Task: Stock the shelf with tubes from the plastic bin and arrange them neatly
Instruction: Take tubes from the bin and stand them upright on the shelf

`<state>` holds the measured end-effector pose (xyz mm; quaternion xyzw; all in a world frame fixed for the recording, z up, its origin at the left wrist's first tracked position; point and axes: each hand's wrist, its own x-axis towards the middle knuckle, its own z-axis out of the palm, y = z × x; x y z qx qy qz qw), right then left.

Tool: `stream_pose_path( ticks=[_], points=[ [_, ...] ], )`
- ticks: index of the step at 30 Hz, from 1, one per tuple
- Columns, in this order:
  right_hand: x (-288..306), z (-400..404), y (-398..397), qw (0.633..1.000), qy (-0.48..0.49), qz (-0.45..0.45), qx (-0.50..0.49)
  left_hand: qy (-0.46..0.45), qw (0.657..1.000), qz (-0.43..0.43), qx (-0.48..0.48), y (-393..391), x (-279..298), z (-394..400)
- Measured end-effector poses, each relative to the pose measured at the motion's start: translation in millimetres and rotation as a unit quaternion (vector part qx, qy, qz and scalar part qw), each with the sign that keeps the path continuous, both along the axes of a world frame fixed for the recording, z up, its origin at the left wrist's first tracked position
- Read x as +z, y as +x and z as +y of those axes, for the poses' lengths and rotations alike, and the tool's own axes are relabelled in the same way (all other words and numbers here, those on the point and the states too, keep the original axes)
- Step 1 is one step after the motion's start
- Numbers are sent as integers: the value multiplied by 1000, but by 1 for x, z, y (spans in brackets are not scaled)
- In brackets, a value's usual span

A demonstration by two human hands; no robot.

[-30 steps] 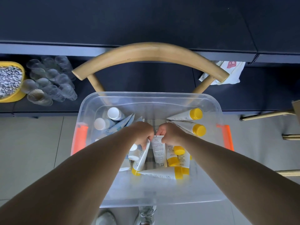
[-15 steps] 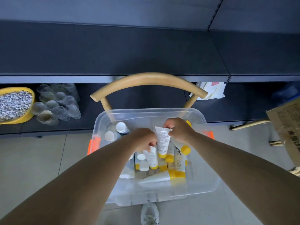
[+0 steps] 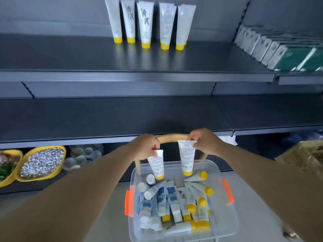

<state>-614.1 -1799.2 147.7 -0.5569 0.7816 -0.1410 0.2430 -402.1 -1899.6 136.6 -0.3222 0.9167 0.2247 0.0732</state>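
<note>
Both tubes had come up out of the plastic bin [image 3: 227, 173] since half a second before, so the carry to the shelf [image 3: 132, 55] was on. The left tube [image 3: 156, 164] hung cap-down from the left hand [image 3: 146, 145], pinched at its crimp; the right tube [image 3: 186, 157] hung likewise from the right hand [image 3: 203, 140]. The standing row [image 3: 148, 23] waited at twelve o'clock, the bin at six.

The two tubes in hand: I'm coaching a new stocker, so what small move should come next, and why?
Probably lift both up to the upper shelf and stand them beside the row of yellow-capped tubes. The left hand pinches one tube and the right hand another, caps down, already clear of the plastic bin.
</note>
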Motion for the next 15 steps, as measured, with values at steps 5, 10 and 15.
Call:
stream_pose_path(
  ticks=[5,10,15],
  points=[
    [89,-19,24,999,-47,-2,5,-41,999,31,7,35,91,-24],
    [170,-45,44,995,-104,11,8,-75,992,90,36,63,177,-49],
    [239,-78,54,983,-181,-13,-6,-124,979,139,83,79,246,-85]
  ],
)
